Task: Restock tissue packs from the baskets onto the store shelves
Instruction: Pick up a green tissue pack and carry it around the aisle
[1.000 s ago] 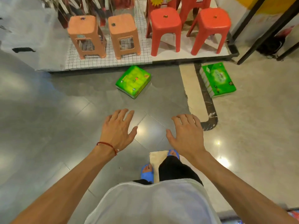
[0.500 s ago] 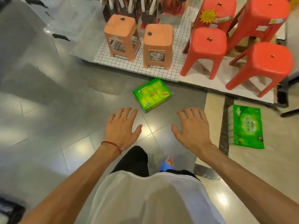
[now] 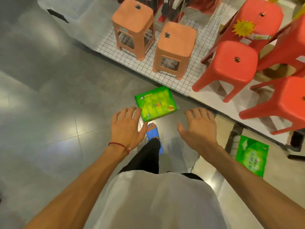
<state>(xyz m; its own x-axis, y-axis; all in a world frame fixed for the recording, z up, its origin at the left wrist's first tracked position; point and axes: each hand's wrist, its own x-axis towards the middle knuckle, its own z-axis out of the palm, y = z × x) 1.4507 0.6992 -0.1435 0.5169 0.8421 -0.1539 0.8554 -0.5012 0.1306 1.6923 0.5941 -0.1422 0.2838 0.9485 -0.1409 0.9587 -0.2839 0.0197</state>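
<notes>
Our left hand [image 3: 127, 128], the one with the red cord at the wrist, is spread flat with its fingers apart and holds nothing. Our right hand [image 3: 199, 128] is the same: palm down, fingers loose, empty.

Between and just beyond them the nearer tissue pack [image 3: 156, 104] lies flat on the grey floor [image 3: 66, 113]. Its near corner is close to our blue sandal [image 3: 154, 133], and its far edge is near the checked mat [image 3: 145, 68] under the orange stools [image 3: 175, 45]. A second tissue pack [image 3: 250, 156] lies on the floor well off to our right, near the red stools [image 3: 231, 63]. No basket or shelf shows here.

We judge the nearer pack light and soft, with a glossy film wrap over stacked tissue, so it should give under pressure and may slip from a loose pinch. We would take it by its two long sides, one hand on each. Alternatively we could slide our fingers under one short edge and clamp the top with the thumb, rather than pluck at the film.
</notes>
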